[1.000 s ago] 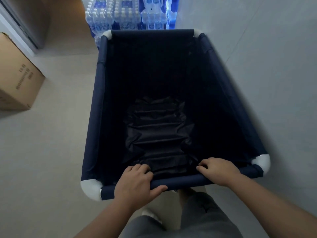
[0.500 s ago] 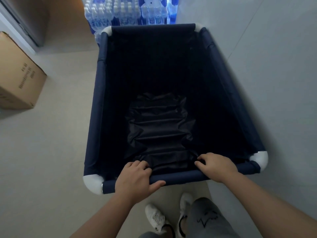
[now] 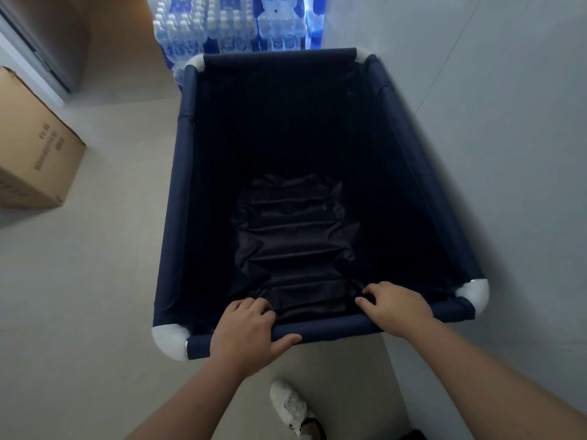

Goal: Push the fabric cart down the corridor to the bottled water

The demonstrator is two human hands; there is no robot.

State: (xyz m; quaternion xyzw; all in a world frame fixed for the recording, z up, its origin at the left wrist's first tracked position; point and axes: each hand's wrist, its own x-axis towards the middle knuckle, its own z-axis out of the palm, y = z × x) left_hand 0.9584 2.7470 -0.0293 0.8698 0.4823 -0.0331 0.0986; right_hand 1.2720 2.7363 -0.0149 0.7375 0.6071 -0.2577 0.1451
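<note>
We grip the near rail of the cart [image 3: 187, 185] with both hands: the left hand [image 3: 246, 328] and right hand [image 3: 395, 304] are each curled closed around it, fingers inside, left thumb beneath. Beyond our hands, past the far rail, stands the water [image 3: 228, 23]. A box [image 3: 35, 154] lies far left of the left hand; a shoe [image 3: 290, 406] shows below it.

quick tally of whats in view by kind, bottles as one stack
fabric cart: 1
white corner joints on the cart rim: 4
stack of bottled water packs: 1
cardboard box: 1
white shoe: 1
hands gripping the near rail: 2, left hand and right hand
total: 10
</note>
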